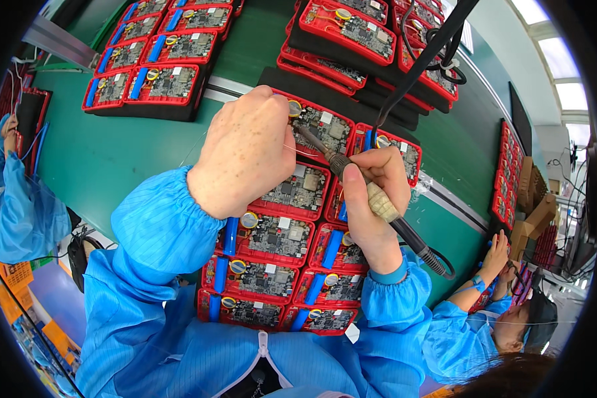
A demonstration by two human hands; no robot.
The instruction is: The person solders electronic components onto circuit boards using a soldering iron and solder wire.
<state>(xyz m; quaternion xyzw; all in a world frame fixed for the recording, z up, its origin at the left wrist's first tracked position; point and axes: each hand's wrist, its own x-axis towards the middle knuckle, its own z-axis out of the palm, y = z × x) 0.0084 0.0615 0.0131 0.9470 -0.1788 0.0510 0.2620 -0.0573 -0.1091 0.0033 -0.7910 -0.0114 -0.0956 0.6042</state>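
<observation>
My right hand (378, 199) grips a soldering iron (382, 203) by its wrapped handle. The iron's tip points up and left onto a circuit board (331, 129) in a red case, near a round coin cell (294, 108). Over the left side of that board, my left hand (249, 152) is closed, fingertips mostly hidden behind the back of the hand. A thin solder wire (302, 151) shows at its right edge. Below both hands lie several more red cases (275, 237) with green-grey boards, blue cylindrical batteries (231, 235) and coin cells.
Stacked red cases on black foam stand at the far left (159, 83) and far right (348, 30). A metal rail (454, 202) crosses the green bench (146, 149). A black cable (414, 73) hangs down at the right. Co-workers in blue sleeves sit left (23, 212) and right (458, 338).
</observation>
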